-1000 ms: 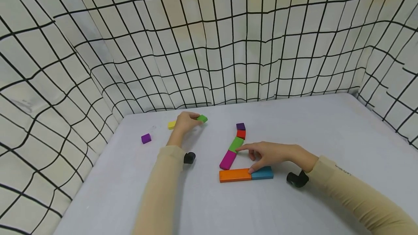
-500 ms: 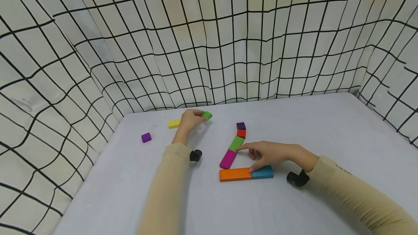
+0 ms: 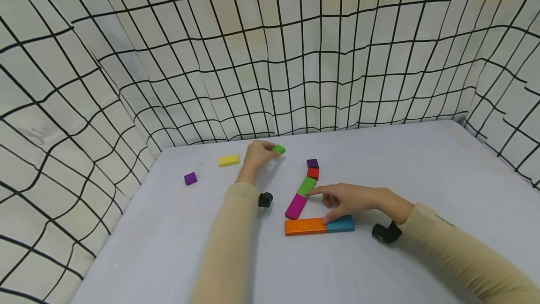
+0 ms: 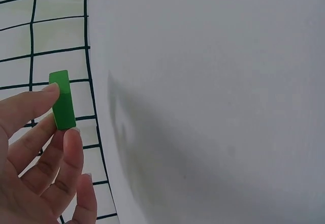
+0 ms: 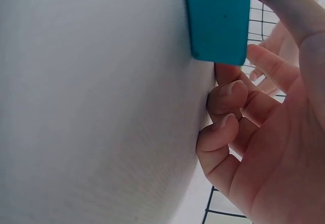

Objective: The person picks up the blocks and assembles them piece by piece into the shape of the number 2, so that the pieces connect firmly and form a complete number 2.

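Observation:
Between thumb and fingertips, my left hand (image 3: 257, 156) pinches a small green block (image 3: 279, 149) above the far part of the table; the left wrist view shows that block (image 4: 64, 107) upright in the grip. My right hand (image 3: 350, 199) lies low over the row of blocks. Its index fingertip touches a green block (image 3: 306, 186), and its thumb rests where an orange block (image 3: 305, 226) meets a blue block (image 3: 341, 224). A magenta block (image 3: 296, 207) adjoins the green one. Beyond that come a red block (image 3: 313, 173) and a dark purple block (image 3: 312, 163).
A yellow block (image 3: 228, 161) and a purple block (image 3: 191, 178) lie apart on the left of the white table (image 3: 422, 168). Black-lined netting (image 3: 320, 60) stands along the table's back and sides.
My left hand has moved rightward with the green block, uncovering the whole yellow block. The right hand and the arranged blocks have stayed in place.

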A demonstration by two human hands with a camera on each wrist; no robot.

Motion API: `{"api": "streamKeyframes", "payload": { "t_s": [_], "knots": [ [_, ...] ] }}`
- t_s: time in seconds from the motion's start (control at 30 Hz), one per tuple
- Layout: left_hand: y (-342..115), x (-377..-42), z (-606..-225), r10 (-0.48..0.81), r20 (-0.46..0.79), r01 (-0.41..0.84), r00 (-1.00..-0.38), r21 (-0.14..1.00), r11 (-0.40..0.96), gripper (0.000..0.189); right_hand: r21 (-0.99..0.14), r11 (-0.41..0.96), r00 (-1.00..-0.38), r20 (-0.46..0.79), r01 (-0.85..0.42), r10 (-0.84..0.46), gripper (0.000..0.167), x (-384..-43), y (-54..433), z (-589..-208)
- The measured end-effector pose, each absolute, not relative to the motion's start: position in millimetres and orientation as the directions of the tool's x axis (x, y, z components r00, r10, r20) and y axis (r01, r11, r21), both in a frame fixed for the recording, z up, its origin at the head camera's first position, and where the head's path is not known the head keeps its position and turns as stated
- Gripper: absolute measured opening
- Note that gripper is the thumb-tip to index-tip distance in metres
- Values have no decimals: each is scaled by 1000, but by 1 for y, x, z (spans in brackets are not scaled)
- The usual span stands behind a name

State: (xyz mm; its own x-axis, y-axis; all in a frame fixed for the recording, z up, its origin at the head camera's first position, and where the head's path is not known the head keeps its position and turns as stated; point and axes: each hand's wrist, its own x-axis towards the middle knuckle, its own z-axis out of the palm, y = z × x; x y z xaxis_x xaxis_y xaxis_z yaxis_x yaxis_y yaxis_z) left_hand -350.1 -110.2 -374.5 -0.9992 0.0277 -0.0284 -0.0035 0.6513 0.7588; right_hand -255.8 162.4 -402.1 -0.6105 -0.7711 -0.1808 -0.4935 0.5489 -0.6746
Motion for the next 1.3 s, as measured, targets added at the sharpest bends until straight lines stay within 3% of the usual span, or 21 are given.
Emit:
{"api": "streamKeyframes", "payload": {
  "t_s": [1.3],
  "knots": [
    [-44,-361,-379,99,-36,47,-994,691,721,33,-680,524,-594,-161,-512,-789,72,-256,163,-400]
  ]
}}
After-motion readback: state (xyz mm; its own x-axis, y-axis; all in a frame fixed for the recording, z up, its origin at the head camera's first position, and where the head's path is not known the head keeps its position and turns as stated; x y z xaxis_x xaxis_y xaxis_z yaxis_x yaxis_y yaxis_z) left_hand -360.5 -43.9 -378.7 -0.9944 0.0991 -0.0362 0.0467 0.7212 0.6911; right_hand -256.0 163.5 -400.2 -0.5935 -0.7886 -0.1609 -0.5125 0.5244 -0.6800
